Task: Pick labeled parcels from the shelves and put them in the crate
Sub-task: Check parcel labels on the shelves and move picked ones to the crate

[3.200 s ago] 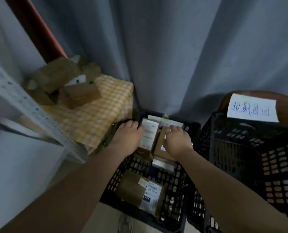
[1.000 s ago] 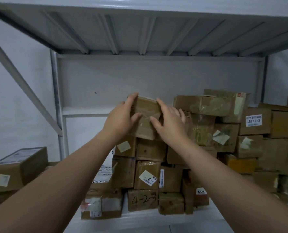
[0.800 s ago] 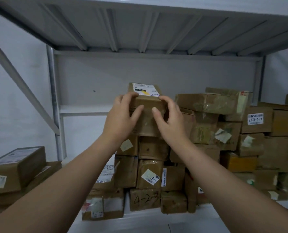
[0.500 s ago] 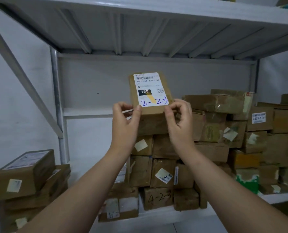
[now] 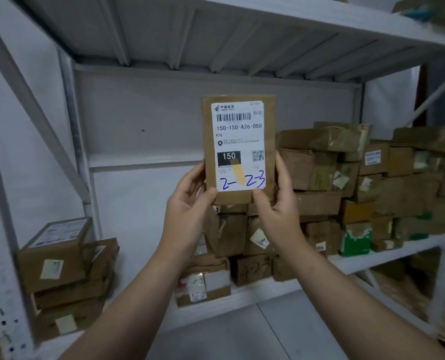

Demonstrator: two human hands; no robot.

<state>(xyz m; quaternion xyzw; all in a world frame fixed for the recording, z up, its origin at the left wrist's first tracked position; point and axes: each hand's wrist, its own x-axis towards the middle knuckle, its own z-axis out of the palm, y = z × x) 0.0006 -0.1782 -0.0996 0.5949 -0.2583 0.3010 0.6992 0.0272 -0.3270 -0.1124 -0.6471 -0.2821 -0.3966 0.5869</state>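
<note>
both hands up before the shelf: left hand and right hand pinch the labeled parcel's bottom corners, upright, label facing me. tighten grip before carrying; crate not in view.

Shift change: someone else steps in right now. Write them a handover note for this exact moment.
Left hand: grips the parcel at its lower left edge, thumb on its face.
Right hand: grips the lower right edge.
The parcel is held upright in front of the shelf, its label facing the camera and reading 150-150-A26-050.
Done: this parcel is in hand, clear of the stacked boxes.
Left: carry it to the crate, which is out of view, and put it in. More boxes sit on the shelf.
</note>
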